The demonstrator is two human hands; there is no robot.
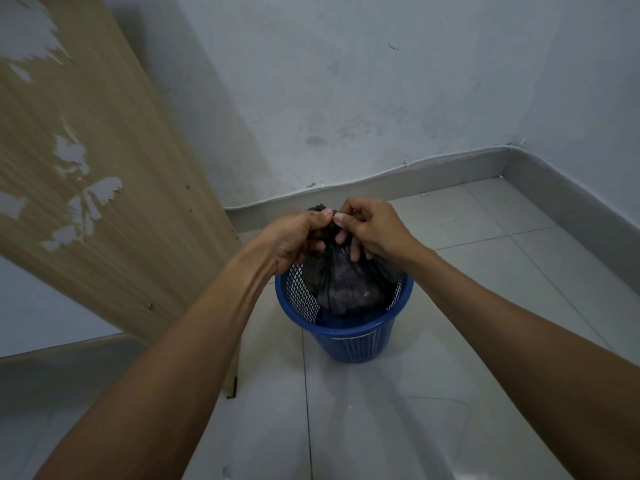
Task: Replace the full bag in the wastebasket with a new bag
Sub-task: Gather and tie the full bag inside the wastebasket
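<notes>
Head view: black bag (pixel 346 285), soft, thin, likely light; neck pinched by my left hand (pixel 298 237) and right hand (pixel 367 226); lift there.

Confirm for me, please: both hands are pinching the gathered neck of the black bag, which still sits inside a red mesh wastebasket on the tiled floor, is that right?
Not quite: the wastebasket is blue, not red, as the head view shows. The rest stands: the left hand and the right hand both pinch the gathered neck of the black bag, which still sits inside the mesh wastebasket on the tiled floor.
</notes>
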